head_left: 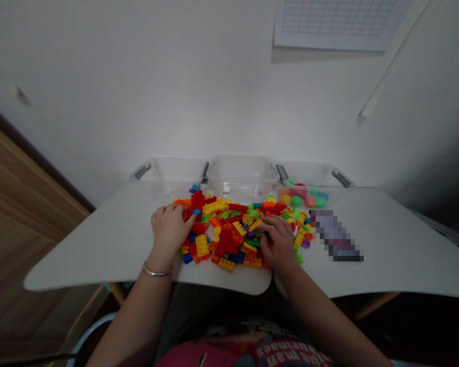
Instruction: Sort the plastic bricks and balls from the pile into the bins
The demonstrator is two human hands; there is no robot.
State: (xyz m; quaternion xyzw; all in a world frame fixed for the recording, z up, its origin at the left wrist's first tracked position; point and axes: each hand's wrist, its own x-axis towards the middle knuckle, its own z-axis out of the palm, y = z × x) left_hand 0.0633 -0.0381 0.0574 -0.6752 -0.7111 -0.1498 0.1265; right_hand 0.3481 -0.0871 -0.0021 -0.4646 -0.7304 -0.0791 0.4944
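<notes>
Over the heap of plastic building bricks (229,239) on the white worktop (99,244), the left hand (170,232) and right hand (278,242) are curling half-closed against the bricks, neither clearly gripping one.

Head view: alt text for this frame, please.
The person's left hand and right hand rest on a heap of colourful plastic building bricks on a white table. Three clear plastic bins stand behind, one holding round coloured pieces.

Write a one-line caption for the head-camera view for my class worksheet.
Left hand and right hand rest on a heap of plastic building bricks on a white table, clear plastic bins behind.
</notes>
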